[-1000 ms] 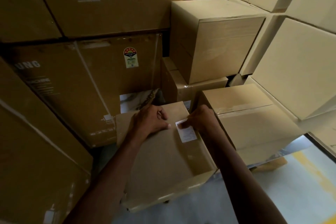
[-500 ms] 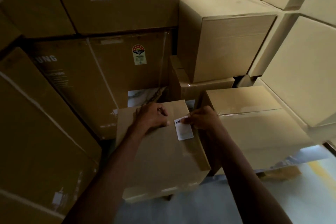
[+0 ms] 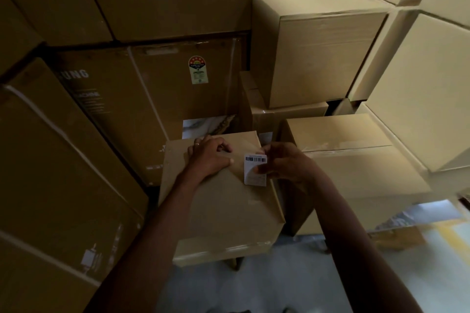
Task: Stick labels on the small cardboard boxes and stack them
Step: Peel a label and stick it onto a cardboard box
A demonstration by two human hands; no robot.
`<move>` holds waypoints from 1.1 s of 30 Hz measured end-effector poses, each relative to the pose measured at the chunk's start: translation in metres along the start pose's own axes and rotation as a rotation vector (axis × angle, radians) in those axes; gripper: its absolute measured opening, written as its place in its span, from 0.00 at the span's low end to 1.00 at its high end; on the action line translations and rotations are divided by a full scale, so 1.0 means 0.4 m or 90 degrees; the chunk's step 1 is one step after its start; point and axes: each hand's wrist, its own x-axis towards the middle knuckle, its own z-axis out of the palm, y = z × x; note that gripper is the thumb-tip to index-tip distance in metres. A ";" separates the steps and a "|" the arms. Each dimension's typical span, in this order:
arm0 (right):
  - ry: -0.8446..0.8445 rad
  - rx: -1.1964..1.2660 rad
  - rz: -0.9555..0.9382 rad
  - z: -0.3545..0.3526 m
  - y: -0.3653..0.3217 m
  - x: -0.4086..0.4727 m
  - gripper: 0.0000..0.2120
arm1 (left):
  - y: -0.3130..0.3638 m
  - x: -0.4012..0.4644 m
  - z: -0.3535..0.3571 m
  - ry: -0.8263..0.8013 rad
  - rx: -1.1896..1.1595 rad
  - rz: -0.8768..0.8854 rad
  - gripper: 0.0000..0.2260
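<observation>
A small cardboard box (image 3: 221,206) stands in front of me, its taped top facing up. My left hand (image 3: 209,156) rests on the far part of that top with the fingers curled loosely. My right hand (image 3: 282,162) pinches a white barcode label (image 3: 255,169) by its right edge, just above the box's far right corner. The label's upper part with the barcode faces me; whether its lower part touches the box I cannot tell.
Another small box (image 3: 356,157) sits directly right of mine, with more pale boxes (image 3: 318,43) stacked behind and to the right. Large brown appliance cartons (image 3: 152,89) wall in the left and back. Pale floor (image 3: 254,287) shows below.
My right hand has lifted the label's top edge up off the box, so the barcode now faces me. The view has shifted closer and to the left.
</observation>
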 end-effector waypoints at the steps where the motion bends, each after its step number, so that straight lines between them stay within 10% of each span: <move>1: 0.001 0.011 -0.001 -0.001 0.007 -0.004 0.17 | 0.001 -0.004 0.001 0.001 0.002 -0.001 0.11; 23: -0.010 0.088 -0.176 -0.051 0.050 -0.106 0.09 | 0.044 -0.087 0.075 0.058 0.026 -0.020 0.20; 33: 0.042 0.084 -0.212 -0.154 0.054 -0.209 0.16 | 0.124 -0.152 0.141 0.244 -0.022 -0.032 0.14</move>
